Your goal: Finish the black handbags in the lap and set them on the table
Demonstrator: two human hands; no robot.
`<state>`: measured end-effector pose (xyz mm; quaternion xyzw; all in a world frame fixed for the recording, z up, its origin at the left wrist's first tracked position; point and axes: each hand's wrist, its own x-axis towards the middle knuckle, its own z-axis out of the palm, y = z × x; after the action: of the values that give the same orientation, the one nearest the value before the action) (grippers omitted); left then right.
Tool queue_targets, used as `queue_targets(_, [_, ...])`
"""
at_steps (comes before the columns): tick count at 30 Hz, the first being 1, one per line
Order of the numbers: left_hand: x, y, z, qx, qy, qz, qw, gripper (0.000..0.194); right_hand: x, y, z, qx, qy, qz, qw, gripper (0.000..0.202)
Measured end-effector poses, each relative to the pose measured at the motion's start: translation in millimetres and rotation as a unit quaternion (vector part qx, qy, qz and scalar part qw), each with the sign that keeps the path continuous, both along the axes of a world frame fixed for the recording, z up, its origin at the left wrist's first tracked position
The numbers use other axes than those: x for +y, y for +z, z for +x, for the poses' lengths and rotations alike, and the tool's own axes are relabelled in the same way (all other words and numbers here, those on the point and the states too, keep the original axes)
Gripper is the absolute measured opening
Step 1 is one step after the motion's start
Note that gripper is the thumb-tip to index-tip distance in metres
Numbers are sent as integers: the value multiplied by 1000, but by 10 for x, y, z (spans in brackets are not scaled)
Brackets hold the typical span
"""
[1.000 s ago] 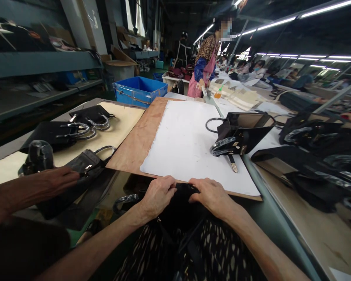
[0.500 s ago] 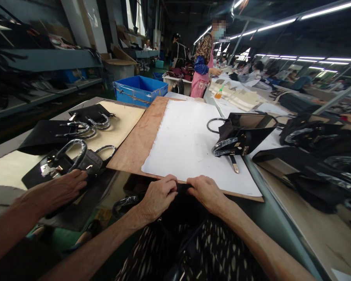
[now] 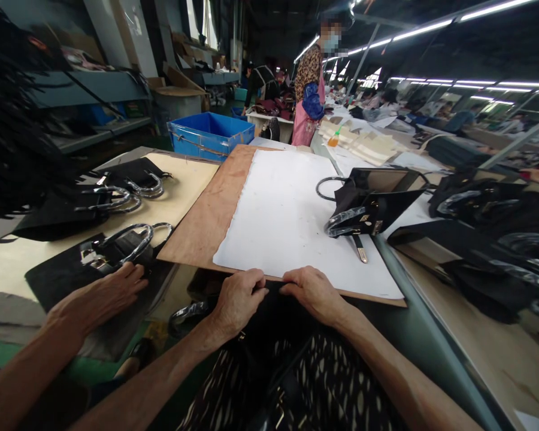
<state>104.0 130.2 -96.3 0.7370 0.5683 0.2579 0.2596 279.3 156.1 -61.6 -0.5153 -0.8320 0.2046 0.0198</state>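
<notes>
Black bag (image 3: 269, 320) at the lap, its edge pinched by left hand (image 3: 238, 302) and right hand (image 3: 317, 293).
Beyond, ragged-edged white paper (image 3: 278, 209) overlies a flat wooden board (image 3: 206, 206); 1 open bag (image 3: 388, 203) with plastic-wrapped handles (image 3: 344, 222) rests rightward. Farther: a blue bin (image 3: 193, 140), then strip lights (image 3: 424, 30).

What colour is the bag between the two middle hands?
Black. The bag shows best in the head view, between the left hand and right hand.

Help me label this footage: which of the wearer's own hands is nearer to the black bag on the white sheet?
Right. The right hand is on the near side of the bag, to its left; the left hand is farther left.
</notes>
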Motion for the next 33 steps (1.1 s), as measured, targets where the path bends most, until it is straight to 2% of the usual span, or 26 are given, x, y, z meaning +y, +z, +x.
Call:
queue_targets(7, [3, 40, 26, -10, 32, -26, 999, 6, 10, 10, -13, 32, -22, -29, 999, 18])
queue_targets(11, [-2, 48, 22, -50, 34, -50, 997, 14, 0, -10, 10, 85, -46, -58, 994, 15])
queue_targets(17, [32, 7, 27, -56, 28, -65, 996, 23, 11, -47, 55, 125, -32, -86, 988, 17])
queue_targets(27, [93, 31, -41, -85, 0, -122, 989, 16, 20, -15, -2, 85, -45, -93, 991, 20])
queue_targets(33, [114, 33, -34, -89, -8, -120, 989, 18, -14, 54, -96, 21, -3, -29, 999, 23])
